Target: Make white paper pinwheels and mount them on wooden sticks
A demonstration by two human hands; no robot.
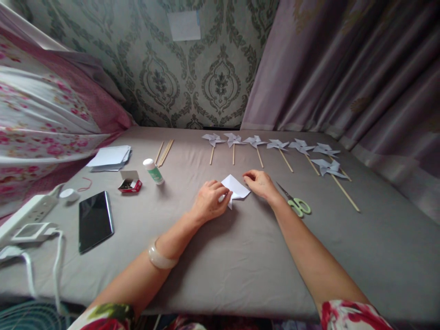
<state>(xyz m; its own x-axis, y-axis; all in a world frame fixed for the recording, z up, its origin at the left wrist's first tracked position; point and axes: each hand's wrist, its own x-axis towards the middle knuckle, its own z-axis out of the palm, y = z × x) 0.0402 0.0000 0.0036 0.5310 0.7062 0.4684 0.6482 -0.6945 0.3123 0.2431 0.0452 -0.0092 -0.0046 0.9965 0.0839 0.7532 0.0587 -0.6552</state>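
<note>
A small white sheet of paper, partly folded, lies on the cloth-covered table in front of me. My left hand is closed on its left side, thumb and fingers pinching the paper. Just off its right corner is my right hand, with fingertips pressed together; whether anything is between them is too small to see. Green-handled scissors rest beside my right forearm. Beyond my hands, several white paper pinwheels on wooden sticks form a row along the back and right.
At the left are a paper stack, wooden sticks, a glue stick, an opened red box of small pins, a white cap and a phone. A power strip with cables runs along the left edge.
</note>
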